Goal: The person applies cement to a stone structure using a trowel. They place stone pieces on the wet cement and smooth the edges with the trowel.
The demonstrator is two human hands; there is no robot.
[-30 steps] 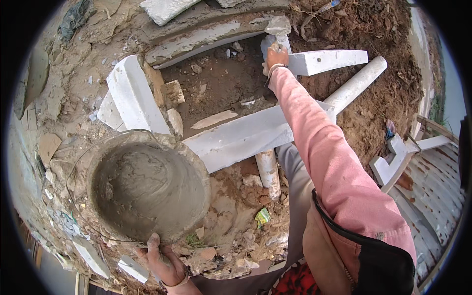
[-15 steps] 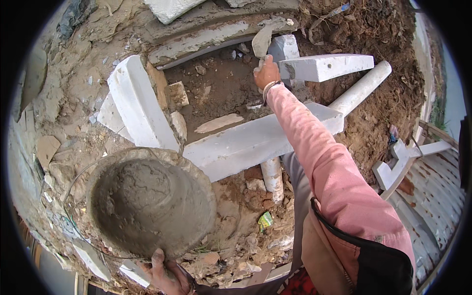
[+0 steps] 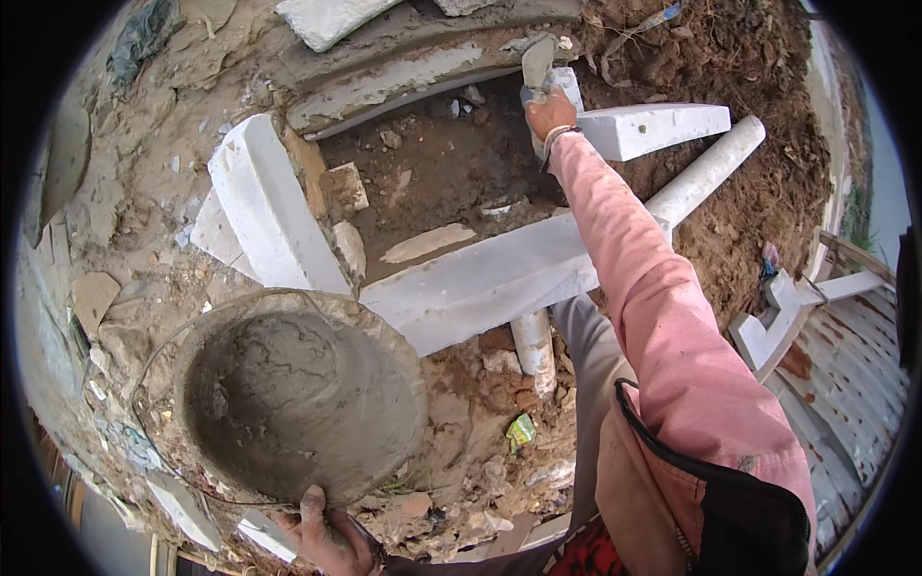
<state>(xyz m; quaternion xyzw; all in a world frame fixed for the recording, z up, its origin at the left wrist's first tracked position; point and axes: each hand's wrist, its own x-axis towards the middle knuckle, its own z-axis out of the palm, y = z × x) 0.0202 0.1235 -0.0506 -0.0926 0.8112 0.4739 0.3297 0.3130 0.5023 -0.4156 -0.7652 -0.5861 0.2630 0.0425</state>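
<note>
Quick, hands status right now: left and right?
Left hand: closed at the near edge of the bucket of grey mix, thumb over the rim.
Right hand: closed, holding a mud-coated trowel; its handle is hidden.

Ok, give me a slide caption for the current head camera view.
Left hand on a bucket of grey mortar, right hand holding a trowel beside a white block.

Earthen pit (image 3: 461, 158): open passage from above
Near: long white block (image 3: 480, 283) across
Left: shorter white block (image 3: 279, 211)
Far: mortar-smeared curb (image 3: 403, 84)
Near left: mortar bucket (image 3: 373, 334)
</note>
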